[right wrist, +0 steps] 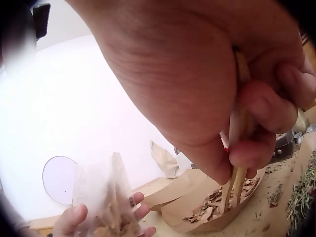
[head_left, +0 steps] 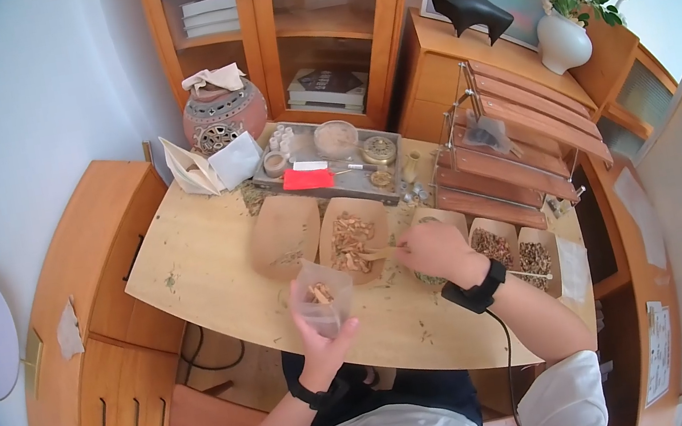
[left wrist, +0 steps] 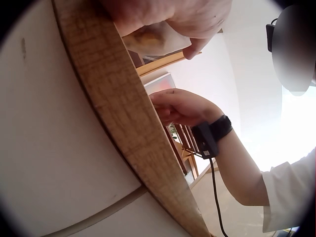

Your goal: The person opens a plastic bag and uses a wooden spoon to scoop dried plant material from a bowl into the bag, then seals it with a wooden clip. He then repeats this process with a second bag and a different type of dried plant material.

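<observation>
My left hand (head_left: 320, 348) holds a translucent plastic bag (head_left: 328, 313) upright at the table's front edge, with some dried brown slices (head_left: 317, 293) inside. In the right wrist view, the fingers of my right hand (head_left: 440, 250) pinch wooden tongs (right wrist: 239, 178). The tongs' tips reach into a brown paper tray (head_left: 326, 238) of dried, bark-like pieces (head_left: 350, 231). Another paper tray (head_left: 284, 221), left of it, has only a few scraps at its near end. In the left wrist view, the table edge hides much of the bag.
Trays of small dried pieces (head_left: 491, 249) and green herb sprigs (right wrist: 302, 195) stand at the right. Behind are a grey tray (head_left: 327, 181) with jars and a red packet (head_left: 307, 179), and a tiered wooden rack (head_left: 492, 147). A cable (head_left: 506, 339) hangs from my right wrist.
</observation>
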Demonstrator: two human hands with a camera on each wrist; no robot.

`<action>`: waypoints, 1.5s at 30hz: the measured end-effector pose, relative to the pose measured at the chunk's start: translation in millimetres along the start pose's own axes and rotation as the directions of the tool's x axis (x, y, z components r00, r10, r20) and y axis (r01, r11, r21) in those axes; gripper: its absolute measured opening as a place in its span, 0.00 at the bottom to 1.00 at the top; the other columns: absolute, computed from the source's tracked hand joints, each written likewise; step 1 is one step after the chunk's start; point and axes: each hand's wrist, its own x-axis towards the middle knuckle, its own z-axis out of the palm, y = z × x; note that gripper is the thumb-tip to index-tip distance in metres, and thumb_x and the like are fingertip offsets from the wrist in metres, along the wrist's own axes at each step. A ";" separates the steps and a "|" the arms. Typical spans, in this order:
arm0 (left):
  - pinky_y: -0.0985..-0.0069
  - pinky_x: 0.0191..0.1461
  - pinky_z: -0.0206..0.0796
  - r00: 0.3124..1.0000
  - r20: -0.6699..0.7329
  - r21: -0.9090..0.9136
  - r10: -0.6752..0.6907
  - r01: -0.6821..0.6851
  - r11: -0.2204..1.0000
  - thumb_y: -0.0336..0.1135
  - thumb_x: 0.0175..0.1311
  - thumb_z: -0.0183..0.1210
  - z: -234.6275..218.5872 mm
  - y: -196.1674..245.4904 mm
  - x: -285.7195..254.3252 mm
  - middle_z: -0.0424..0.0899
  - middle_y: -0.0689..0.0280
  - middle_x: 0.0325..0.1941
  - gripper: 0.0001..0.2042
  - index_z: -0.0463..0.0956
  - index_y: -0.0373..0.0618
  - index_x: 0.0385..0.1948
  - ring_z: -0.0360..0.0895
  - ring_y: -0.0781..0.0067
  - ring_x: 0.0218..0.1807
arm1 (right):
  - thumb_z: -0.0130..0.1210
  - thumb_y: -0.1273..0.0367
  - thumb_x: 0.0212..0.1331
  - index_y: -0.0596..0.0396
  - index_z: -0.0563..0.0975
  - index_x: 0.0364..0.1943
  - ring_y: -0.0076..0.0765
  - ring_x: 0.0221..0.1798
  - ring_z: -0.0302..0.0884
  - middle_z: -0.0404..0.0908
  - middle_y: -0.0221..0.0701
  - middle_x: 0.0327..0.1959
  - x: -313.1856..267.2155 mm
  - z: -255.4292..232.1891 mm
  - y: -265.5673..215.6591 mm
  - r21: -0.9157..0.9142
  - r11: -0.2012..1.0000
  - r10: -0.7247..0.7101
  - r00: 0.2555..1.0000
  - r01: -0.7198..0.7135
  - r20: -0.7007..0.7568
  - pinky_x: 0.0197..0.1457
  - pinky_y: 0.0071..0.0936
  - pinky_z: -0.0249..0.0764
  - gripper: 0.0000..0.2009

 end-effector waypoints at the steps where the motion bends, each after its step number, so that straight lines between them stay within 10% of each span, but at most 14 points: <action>1: 0.61 0.74 0.53 1.000 -0.004 0.009 -0.006 0.006 1.000 0.33 0.55 0.71 -0.5 -0.6 -0.4 0.51 0.55 0.73 0.53 0.36 0.41 0.74 0.54 0.61 0.73 | 0.55 0.59 0.59 0.48 0.86 0.37 0.49 0.40 0.83 0.85 0.40 0.33 1.8 2.4 -1.3 -0.016 1.000 0.007 1.000 -0.007 -0.003 0.44 0.43 0.78 0.12; 9: 0.61 0.74 0.52 1.000 -0.015 0.039 -0.011 0.012 0.999 0.35 0.54 0.72 -0.4 -0.2 -1.0 0.50 0.54 0.74 0.53 0.37 0.40 0.74 0.54 0.60 0.74 | 0.55 0.62 0.58 0.51 0.85 0.29 0.49 0.37 0.84 0.85 0.40 0.29 9.3 15.6 -0.8 -0.112 0.993 -0.040 0.996 0.030 -0.081 0.43 0.43 0.78 0.11; 15: 0.61 0.74 0.52 0.998 -0.001 0.118 0.061 -0.061 0.991 0.34 0.54 0.72 -2.5 -1.9 1.2 0.50 0.54 0.74 0.52 0.38 0.40 0.74 0.54 0.60 0.74 | 0.58 0.60 0.60 0.50 0.85 0.41 0.51 0.36 0.82 0.85 0.40 0.32 -8.3 -22.3 12.5 0.220 0.972 -0.051 0.989 0.081 -0.138 0.39 0.40 0.76 0.12; 20: 0.60 0.74 0.51 1.000 0.015 0.043 0.006 -0.006 0.999 0.33 0.53 0.72 0.2 -2.1 1.3 0.50 0.54 0.73 0.53 0.36 0.42 0.74 0.54 0.60 0.74 | 0.61 0.64 0.63 0.58 0.83 0.45 0.26 0.31 0.78 0.84 0.39 0.30 -32.4 -70.3 -8.2 0.629 0.774 -0.072 0.997 0.069 -0.021 0.39 0.25 0.74 0.12; 29: 0.60 0.74 0.52 0.999 0.034 0.010 0.026 -0.026 1.000 0.33 0.54 0.71 5.4 3.7 2.0 0.51 0.54 0.73 0.53 0.35 0.42 0.75 0.55 0.59 0.73 | 0.60 0.61 0.63 0.57 0.84 0.43 0.34 0.30 0.80 0.85 0.40 0.30 -38.1 -58.2 -30.9 0.602 0.789 -0.211 0.975 0.125 0.075 0.38 0.28 0.74 0.14; 45: 0.62 0.74 0.51 0.999 -0.034 0.036 -0.015 0.016 0.999 0.36 0.54 0.72 -0.5 1.1 -1.7 0.52 0.55 0.73 0.52 0.39 0.40 0.74 0.54 0.61 0.73 | 0.56 0.58 0.59 0.49 0.87 0.37 0.50 0.42 0.84 0.86 0.41 0.37 6.4 11.7 -7.3 0.219 0.971 0.083 0.995 -0.095 0.064 0.48 0.44 0.79 0.14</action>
